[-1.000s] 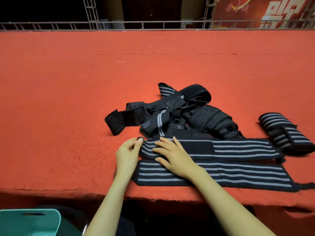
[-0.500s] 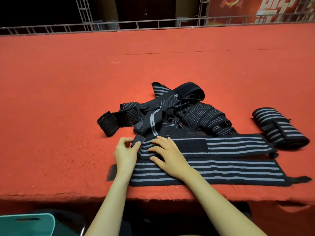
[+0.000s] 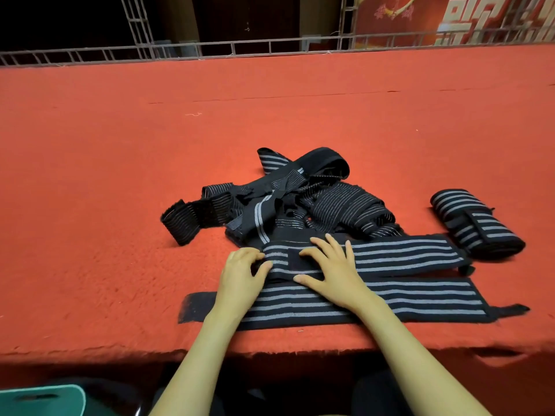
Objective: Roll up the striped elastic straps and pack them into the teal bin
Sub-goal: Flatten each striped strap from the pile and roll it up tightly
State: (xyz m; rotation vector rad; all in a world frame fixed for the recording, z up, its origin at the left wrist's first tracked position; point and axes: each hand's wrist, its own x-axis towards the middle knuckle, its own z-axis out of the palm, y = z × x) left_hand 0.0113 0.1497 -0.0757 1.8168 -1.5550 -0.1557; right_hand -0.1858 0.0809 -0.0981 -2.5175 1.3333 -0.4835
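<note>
Black strap (image 3: 399, 257) end now curls under left hand (image 3: 240, 276).

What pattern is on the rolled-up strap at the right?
Black with grey stripes; the rolled strap shows best in the head view.

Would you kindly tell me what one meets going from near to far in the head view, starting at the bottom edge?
teal bin → nearest flat strap → second flat strap → tangled strap pile → metal railing
</note>
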